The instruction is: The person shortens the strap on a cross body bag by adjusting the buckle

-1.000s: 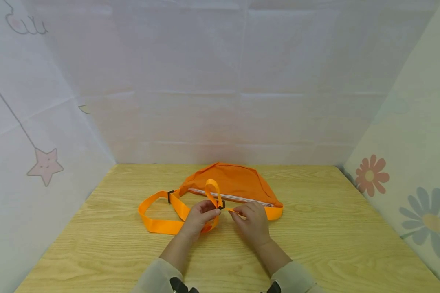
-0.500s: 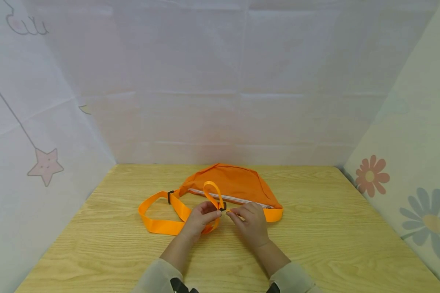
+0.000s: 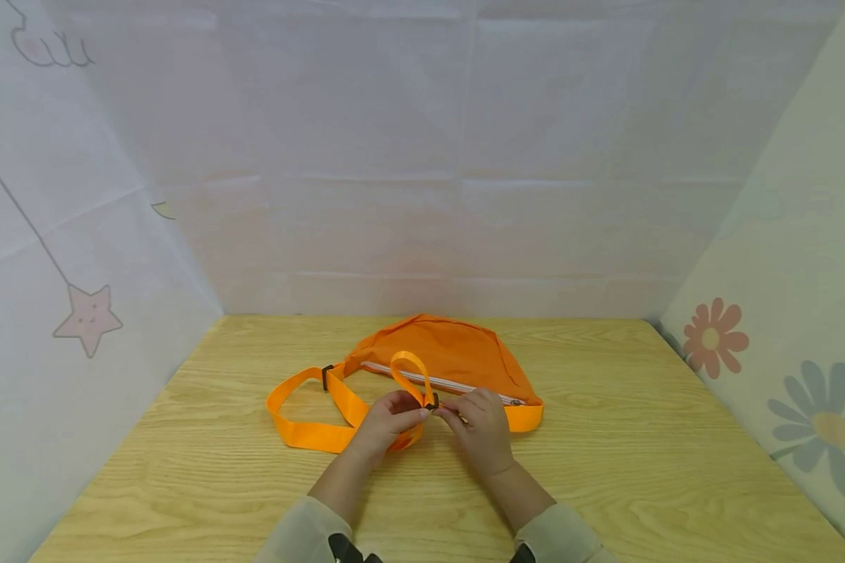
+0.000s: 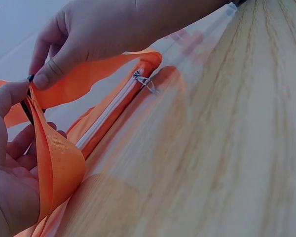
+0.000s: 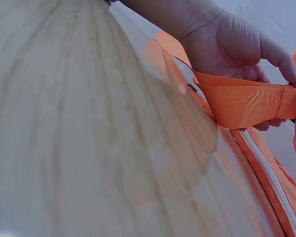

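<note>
An orange waist bag (image 3: 444,352) with a white zipper (image 3: 458,385) lies on the table, its orange strap (image 3: 310,434) looped out to the left. My left hand (image 3: 383,422) pinches the strap at a black slider buckle (image 3: 432,402), and a narrow strap loop (image 3: 410,361) stands up above those fingers. Right beside it, my right hand (image 3: 480,430) pinches at the buckle's right side, where the strap comes through. In the left wrist view, the right thumb (image 4: 42,79) and the left thumb (image 4: 12,94) meet at the buckle. The fingertips partly hide the buckle.
A second black slider (image 3: 327,378) sits on the strap at the left. The wooden table (image 3: 648,469) extends toward me and to both sides. White patterned sheets (image 3: 422,156) enclose its back and sides. Strap webbing (image 5: 246,101) crosses the left palm in the right wrist view.
My right fingers have shifted slightly left and the buckle slightly right and down, so the gap between them has closed. The upright loop has sunk a little. The bag stays in place.
</note>
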### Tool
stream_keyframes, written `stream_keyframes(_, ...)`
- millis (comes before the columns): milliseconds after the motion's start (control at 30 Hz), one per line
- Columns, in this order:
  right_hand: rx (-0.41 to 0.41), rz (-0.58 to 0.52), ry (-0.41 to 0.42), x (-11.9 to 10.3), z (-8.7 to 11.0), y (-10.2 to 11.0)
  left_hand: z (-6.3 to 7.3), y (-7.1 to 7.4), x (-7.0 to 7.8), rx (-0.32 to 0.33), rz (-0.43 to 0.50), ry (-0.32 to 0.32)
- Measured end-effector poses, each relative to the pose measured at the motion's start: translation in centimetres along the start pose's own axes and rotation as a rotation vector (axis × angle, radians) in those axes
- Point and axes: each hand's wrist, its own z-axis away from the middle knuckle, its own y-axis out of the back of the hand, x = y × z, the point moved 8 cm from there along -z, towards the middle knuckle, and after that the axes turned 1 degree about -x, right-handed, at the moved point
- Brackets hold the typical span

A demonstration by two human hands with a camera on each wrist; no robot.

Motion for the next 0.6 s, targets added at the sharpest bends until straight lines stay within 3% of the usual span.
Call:
stream_keyframes(433,0.007,0.018,0.035,-0.3,-0.09,0.13,0.17,-0.07,0.21,-0.016,-0.058,0.0)
stream_keyframes(600,-0.009,0.02,-0.004,0.02,0.0,0.16,0.4,0.15,0.7,-0.036,-0.196,-0.044)
